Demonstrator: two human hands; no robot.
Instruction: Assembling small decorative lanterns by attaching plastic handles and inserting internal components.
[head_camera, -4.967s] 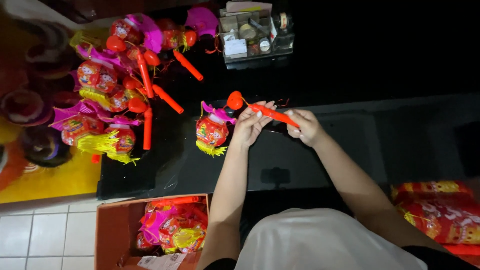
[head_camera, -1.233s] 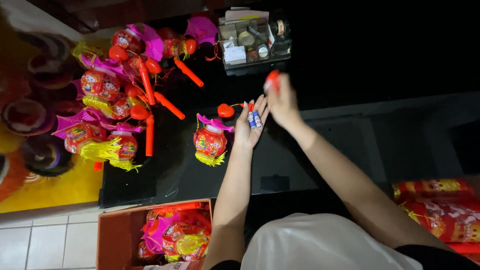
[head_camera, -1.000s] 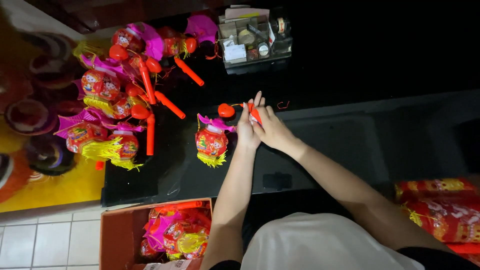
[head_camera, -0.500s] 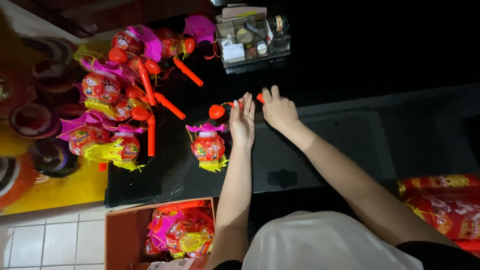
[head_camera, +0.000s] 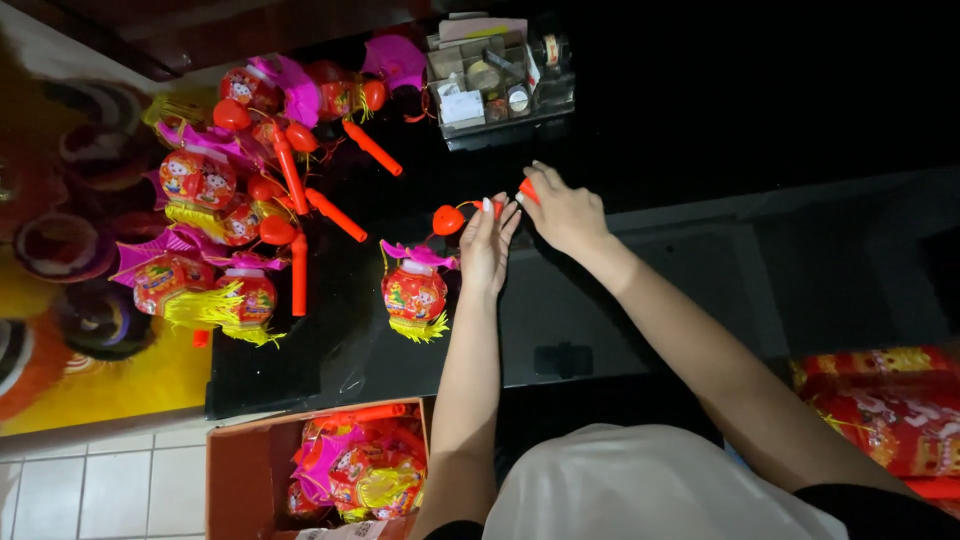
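A small red toy lantern with a pink top and yellow fringe rests on the black table. Its orange handle stick, tipped with a red heart-shaped bulb, lies just beyond it. My left hand is closed around the stick near the heart end. My right hand pinches the stick's other end between fingers and thumb. Both hands hover just right of the lantern.
A heap of similar lanterns and loose orange sticks fills the table's left part. A clear organiser box stands at the far edge. A cardboard box of lanterns sits on the floor; red packets lie at right.
The lantern has shifted slightly left and down on the table. My hands stayed on the stick, with the right one moving a little right along it.
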